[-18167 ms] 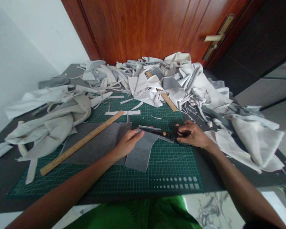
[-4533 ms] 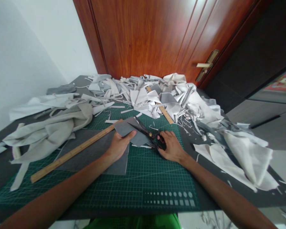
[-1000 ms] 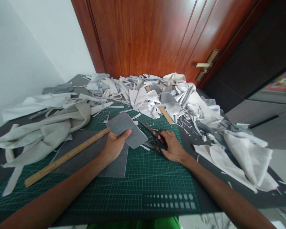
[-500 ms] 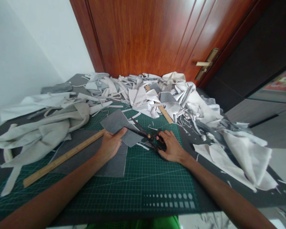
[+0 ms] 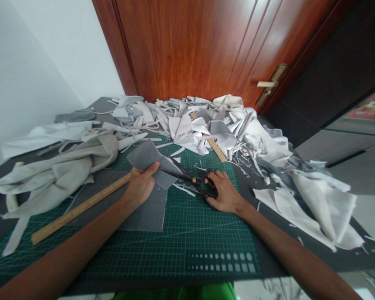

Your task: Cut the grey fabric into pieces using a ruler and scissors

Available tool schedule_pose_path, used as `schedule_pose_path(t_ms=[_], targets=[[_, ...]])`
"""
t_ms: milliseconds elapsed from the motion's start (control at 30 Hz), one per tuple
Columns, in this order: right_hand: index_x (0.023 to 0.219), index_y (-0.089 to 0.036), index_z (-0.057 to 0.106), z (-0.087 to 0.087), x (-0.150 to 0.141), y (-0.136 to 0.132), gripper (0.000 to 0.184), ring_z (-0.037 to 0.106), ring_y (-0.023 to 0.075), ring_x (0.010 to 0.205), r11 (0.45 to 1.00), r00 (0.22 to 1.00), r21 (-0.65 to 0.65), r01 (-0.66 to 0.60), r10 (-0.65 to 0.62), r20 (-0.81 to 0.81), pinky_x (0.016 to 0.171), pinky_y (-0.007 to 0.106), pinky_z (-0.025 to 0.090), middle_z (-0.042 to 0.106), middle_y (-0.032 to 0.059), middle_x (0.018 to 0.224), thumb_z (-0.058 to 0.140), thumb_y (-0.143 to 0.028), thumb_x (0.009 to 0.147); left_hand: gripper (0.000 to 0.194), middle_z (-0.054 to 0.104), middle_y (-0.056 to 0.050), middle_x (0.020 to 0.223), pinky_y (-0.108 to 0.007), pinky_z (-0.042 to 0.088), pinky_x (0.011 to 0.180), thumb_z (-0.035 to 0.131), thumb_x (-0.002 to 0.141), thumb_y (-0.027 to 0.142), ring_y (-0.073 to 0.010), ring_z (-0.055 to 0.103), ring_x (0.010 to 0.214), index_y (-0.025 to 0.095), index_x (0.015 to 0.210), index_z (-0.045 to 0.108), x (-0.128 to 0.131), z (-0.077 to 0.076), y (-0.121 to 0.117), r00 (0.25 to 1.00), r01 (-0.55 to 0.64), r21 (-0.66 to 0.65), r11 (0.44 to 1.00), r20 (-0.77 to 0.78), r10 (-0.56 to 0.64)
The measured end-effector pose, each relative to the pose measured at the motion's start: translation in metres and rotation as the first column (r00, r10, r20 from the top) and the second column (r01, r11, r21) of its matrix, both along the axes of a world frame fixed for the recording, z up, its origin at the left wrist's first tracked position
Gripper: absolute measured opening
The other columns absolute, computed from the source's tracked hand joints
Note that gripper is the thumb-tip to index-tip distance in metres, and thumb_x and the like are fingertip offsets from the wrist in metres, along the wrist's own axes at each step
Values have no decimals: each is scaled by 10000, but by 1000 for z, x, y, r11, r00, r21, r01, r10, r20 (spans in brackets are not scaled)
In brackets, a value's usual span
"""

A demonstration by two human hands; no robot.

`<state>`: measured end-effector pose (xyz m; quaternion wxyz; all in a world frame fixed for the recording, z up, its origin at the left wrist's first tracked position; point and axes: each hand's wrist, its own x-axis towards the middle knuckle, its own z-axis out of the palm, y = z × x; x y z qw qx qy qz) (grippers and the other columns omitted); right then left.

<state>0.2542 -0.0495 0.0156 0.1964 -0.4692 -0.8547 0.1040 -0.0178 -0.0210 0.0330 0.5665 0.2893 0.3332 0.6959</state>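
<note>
Left hand (image 5: 139, 187) pinching a grey fabric piece (image 5: 143, 160) up off the mat (image 5: 187, 246) at centre, apparently to offer it to the scissors (image 5: 187, 177); right hand (image 5: 226, 191) curled closed around the scissors' grip, blades reaching the fabric; ruler (image 5: 81, 212) lower left; scraps (image 5: 190, 129) heaped above.

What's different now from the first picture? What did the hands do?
The left hand lifted the small grey fabric piece off the green cutting mat and turned it. The right hand brought the black-handled metal scissors to its edge. The big white fabric heap stayed where it was.
</note>
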Motion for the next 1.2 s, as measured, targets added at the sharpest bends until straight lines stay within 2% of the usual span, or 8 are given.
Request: schedule_pose_path(t_ms=[333, 500, 633, 800, 967, 1200], targets=[[978, -210, 514, -1, 1, 0, 283, 501, 268, 870, 1000, 1000, 14, -14, 14, 7, 826, 428, 388, 559, 57, 876, 625, -290, 730, 436, 809, -1, 902, -388, 617, 943, 976, 548, 198, -256, 751, 1009, 227, 916, 744, -3, 1, 1, 1000, -30, -11, 999, 5, 31], [986, -203, 513, -2, 1, -1, 292, 497, 272, 872, 1000, 1000, 20, -9, 9, 19, 822, 432, 386, 539, 57, 872, 621, -300, 733, 399, 809, 7, 912, -343, 636, 867, 972, 551, 210, -236, 761, 946, 254, 875, 744, 0, 1, 0, 1000, -12, 13, 1000, -20, 13], [985, -205, 509, 0, 0, -1, 285, 493, 265, 864, 1000, 1000, 8, -4, 4, 8, 816, 424, 387, 532, 52, 869, 617, -299, 738, 379, 805, 0, 906, -279, 628, 832, 976, 560, 213, -191, 760, 889, 213, 847, 729, 2, 0, -2, 1000, 10, 5, 1000, -14, -10], [970, -207, 504, 1, 0, -1, 277, 491, 265, 864, 1000, 1000, 2, -6, 6, 12, 820, 427, 385, 539, 51, 865, 619, -297, 734, 395, 804, -7, 914, -265, 617, 845, 979, 555, 210, -182, 756, 894, 189, 869, 741, 0, -1, -4, 1000, 28, -18, 999, -10, -28], [971, -206, 504, 0, 0, -1, 276, 492, 265, 872, 1000, 1000, 6, -4, 4, 13, 823, 426, 381, 544, 52, 870, 620, -296, 737, 377, 805, -18, 926, -304, 622, 847, 964, 583, 195, -203, 752, 926, 197, 885, 738, -1, -4, -3, 999, 25, -23, 999, -22, -25], [948, -210, 495, 0, -1, -1, 258, 485, 262, 848, 1000, 1000, -1, -6, 6, 2, 799, 415, 371, 529, 49, 858, 617, -306, 742, 372, 802, -20, 895, -265, 615, 813, 956, 567, 135, -186, 758, 856, 176, 862, 732, 1, -4, -3, 999, 20, -35, 999, 28, -19]])
